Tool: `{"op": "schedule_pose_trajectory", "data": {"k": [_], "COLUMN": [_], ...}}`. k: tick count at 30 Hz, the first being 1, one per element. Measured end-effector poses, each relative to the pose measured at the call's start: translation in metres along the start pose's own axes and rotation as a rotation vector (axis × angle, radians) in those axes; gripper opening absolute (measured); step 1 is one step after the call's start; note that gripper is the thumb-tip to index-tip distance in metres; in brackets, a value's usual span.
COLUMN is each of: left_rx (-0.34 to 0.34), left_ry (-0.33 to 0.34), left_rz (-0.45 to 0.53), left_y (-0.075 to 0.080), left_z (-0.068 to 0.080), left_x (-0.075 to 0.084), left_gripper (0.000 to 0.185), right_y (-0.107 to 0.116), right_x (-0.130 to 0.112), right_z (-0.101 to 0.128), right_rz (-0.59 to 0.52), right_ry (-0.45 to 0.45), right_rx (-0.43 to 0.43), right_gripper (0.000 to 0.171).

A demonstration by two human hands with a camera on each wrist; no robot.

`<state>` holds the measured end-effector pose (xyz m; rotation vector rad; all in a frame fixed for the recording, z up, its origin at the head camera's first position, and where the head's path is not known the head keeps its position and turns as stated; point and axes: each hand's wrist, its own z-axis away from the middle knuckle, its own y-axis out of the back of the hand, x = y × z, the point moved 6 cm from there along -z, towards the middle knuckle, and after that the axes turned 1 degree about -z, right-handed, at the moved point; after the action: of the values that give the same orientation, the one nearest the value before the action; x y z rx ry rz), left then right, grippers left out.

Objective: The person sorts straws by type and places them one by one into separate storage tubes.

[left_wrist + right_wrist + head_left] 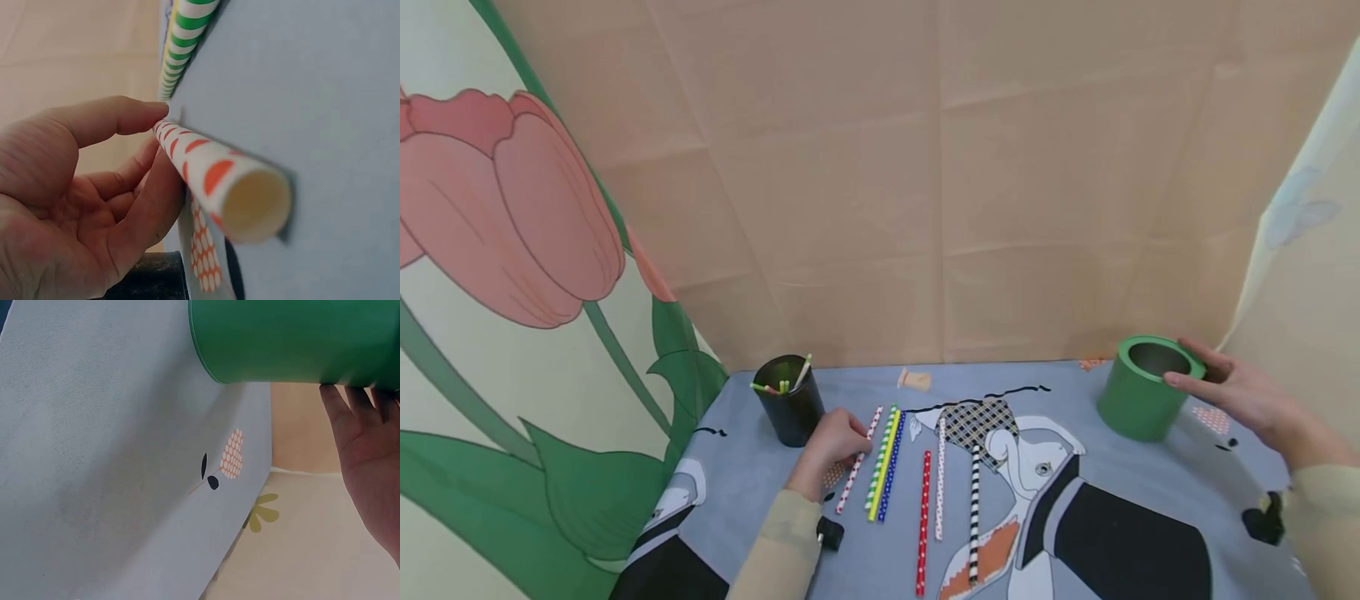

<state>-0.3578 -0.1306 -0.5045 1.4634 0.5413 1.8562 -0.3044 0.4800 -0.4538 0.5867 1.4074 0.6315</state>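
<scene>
My left hand (844, 439) pinches the upper end of a white straw with red dots (854, 472) that lies on the grey printed tablecloth (752, 483). In the left wrist view the thumb (125, 115) presses the red-dotted straw (209, 169) from above and the fingers curl under it. A black cup (787, 408) holding a few straws stands just left of that hand. At the far right my right hand (1197, 367) grips the rim of an upright green cup (1138, 400). In the right wrist view the fingers (356, 419) touch the green cup (294, 337).
Several more straws lie side by side mid-table: green-striped (878, 460), yellow (885, 471), blue-dotted (892, 471), red (922, 521), white with red dots (940, 479), black-striped (974, 517). A small beige object (914, 380) lies near the back edge. Cloth backdrops enclose three sides.
</scene>
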Motion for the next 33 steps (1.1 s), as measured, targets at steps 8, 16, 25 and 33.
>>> {"op": "schedule_pose_trajectory", "data": {"k": [8, 16, 25, 33], "left_rx": [-0.028, -0.047, 0.04, 0.171], "left_ry": [0.016, 0.024, -0.132, -0.359], "left_rz": [0.068, 0.085, 0.146, 0.306], "left_y": [0.002, 0.002, 0.019, 0.038], "left_z": [-0.004, -0.005, 0.008, 0.035], "left_x": [-0.004, -0.003, 0.023, 0.095], "left_gripper": [0.018, 0.018, 0.021, 0.025], "right_y": [0.0, -0.001, 0.0, 0.001], "right_x": [-0.001, -0.001, -0.002, -0.004], "right_z": [0.0, -0.001, 0.004, 0.005], "right_rz": [0.019, -0.013, -0.005, 0.0], "right_ry": [0.007, 0.005, 0.007, 0.003], "right_rx": [0.004, 0.002, 0.001, -0.013], "right_gripper": [0.1, 0.1, 0.1, 0.099]}}
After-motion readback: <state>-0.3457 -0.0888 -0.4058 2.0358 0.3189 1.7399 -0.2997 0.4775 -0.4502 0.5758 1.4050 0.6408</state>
